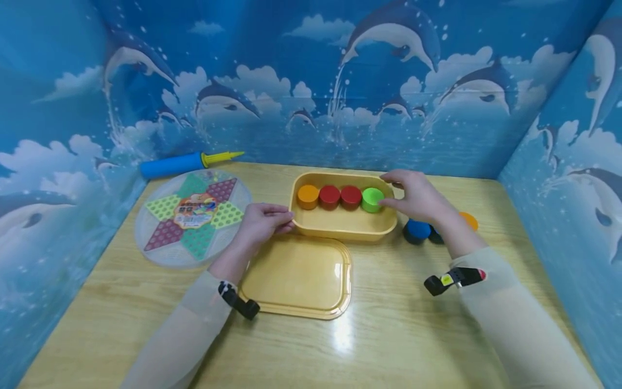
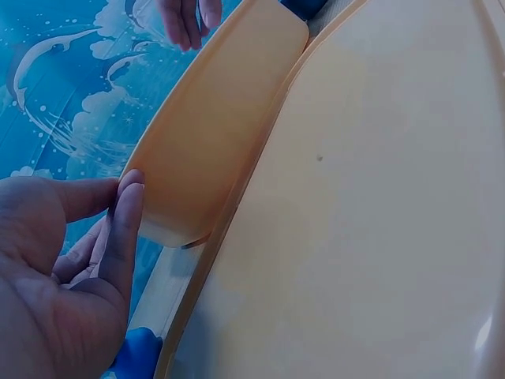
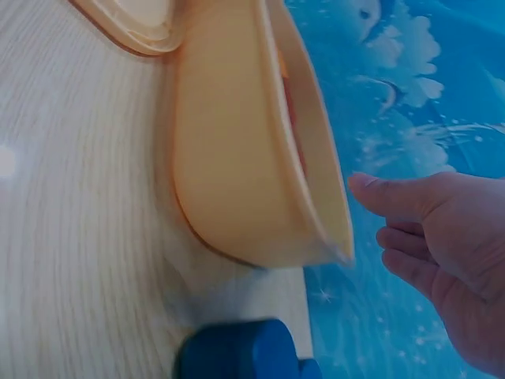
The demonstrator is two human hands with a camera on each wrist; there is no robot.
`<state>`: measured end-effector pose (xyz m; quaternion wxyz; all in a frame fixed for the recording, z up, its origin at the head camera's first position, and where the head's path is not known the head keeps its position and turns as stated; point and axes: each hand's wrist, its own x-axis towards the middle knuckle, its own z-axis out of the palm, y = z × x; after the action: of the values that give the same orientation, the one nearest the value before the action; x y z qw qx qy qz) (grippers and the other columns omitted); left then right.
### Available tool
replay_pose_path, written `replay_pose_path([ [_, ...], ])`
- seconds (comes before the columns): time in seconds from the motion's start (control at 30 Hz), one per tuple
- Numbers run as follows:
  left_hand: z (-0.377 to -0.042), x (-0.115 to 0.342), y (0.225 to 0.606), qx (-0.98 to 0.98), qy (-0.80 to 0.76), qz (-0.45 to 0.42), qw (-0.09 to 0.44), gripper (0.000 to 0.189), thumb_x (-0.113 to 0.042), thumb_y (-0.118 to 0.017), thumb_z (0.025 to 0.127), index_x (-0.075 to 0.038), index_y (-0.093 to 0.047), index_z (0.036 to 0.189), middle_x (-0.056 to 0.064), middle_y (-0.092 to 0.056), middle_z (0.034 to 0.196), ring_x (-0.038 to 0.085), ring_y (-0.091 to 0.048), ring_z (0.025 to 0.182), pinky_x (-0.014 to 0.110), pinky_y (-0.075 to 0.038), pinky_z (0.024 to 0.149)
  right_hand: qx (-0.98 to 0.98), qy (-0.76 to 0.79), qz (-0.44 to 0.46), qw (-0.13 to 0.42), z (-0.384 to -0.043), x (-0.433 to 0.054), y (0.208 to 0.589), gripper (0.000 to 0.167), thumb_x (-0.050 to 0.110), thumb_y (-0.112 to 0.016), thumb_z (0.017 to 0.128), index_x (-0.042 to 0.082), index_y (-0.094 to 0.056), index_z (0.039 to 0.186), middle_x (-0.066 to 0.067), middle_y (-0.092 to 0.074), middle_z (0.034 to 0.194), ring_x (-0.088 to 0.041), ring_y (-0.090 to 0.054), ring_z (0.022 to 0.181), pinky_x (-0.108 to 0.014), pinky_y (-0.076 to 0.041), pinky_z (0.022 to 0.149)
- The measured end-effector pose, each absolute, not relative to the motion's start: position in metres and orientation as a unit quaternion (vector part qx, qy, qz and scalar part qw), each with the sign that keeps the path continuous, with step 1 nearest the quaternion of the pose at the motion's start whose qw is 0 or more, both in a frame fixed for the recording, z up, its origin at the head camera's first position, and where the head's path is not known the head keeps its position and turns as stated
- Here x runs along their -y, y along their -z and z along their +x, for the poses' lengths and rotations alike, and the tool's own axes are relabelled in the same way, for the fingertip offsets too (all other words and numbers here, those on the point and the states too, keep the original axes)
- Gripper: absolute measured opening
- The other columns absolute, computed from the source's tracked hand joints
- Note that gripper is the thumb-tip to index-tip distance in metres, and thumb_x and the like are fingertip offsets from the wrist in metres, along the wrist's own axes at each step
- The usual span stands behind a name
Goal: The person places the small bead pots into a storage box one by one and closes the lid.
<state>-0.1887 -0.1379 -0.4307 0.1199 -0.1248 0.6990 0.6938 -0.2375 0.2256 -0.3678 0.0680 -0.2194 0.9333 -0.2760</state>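
A pale yellow plastic box (image 1: 340, 229) stands at the back of the table. Inside it, in a row, are an orange tub (image 1: 308, 196), two red tubs (image 1: 329, 198) and a light green tub (image 1: 372, 200), all small and round. My left hand (image 1: 264, 220) pinches the box's left rim between thumb and fingers, as the left wrist view also shows. Over the right end of the box is my right hand (image 1: 419, 195), its thumb and forefinger apart and its thumb right by the green tub. Nothing shows between those fingers in the right wrist view (image 3: 442, 245).
In front of the box lies its yellow lid (image 1: 296, 278). A blue tub (image 1: 416, 231), a dark one and an orange one (image 1: 469, 220) sit beside the right forearm. At left are a round game board (image 1: 160, 216) and a blue pump (image 1: 175, 165). Dolphin-printed walls (image 1: 311, 140) border the table.
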Motion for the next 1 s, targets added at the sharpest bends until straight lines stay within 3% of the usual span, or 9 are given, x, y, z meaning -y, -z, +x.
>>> replay_pose_path([
  [0.33,-0.190,0.139,0.432,-0.697,-0.697,-0.122,0.116,0.033,-0.003,-0.075,0.099,0.009,-0.068,0.129,0.023,-0.074,0.106,0.023,-0.077,0.086,0.033,-0.067,0.082,-0.941,0.293,-0.164,0.045,-0.218,-0.274,0.359,0.062,0.021,-0.079,0.099,-0.004,-0.053,0.150,-0.027,-0.052,0.151,-0.051,-0.048,0.139,-0.063,-0.045,0.114],
  [0.9,-0.191,0.138,0.434,-0.691,-0.702,-0.132,0.112,0.034,-0.003,-0.077,0.098,0.009,-0.068,0.128,0.024,-0.073,0.108,0.022,-0.077,0.086,0.033,-0.067,0.082,-0.946,0.294,-0.124,0.051,-0.197,-0.354,0.373,0.071,0.028,-0.079,0.100,-0.009,-0.048,0.151,-0.033,-0.047,0.153,-0.059,-0.043,0.138,-0.068,-0.043,0.112],
  [0.93,-0.191,0.139,0.435,-0.692,-0.700,-0.133,0.113,0.033,-0.003,-0.077,0.098,0.009,-0.068,0.128,0.023,-0.073,0.109,0.022,-0.077,0.086,0.033,-0.066,0.082,-0.945,0.295,-0.130,0.051,-0.197,-0.358,0.375,0.069,0.027,-0.078,0.100,-0.009,-0.049,0.151,-0.033,-0.048,0.153,-0.058,-0.043,0.139,-0.067,-0.043,0.112],
  [1.0,-0.190,0.138,0.434,-0.694,-0.699,-0.133,0.113,0.032,-0.004,-0.077,0.098,0.008,-0.068,0.127,0.023,-0.072,0.109,0.022,-0.077,0.086,0.032,-0.066,0.082,-0.942,0.297,-0.144,0.051,-0.196,-0.368,0.380,0.063,0.022,-0.076,0.101,-0.008,-0.051,0.150,-0.033,-0.050,0.151,-0.056,-0.044,0.138,-0.050,-0.046,0.117],
])
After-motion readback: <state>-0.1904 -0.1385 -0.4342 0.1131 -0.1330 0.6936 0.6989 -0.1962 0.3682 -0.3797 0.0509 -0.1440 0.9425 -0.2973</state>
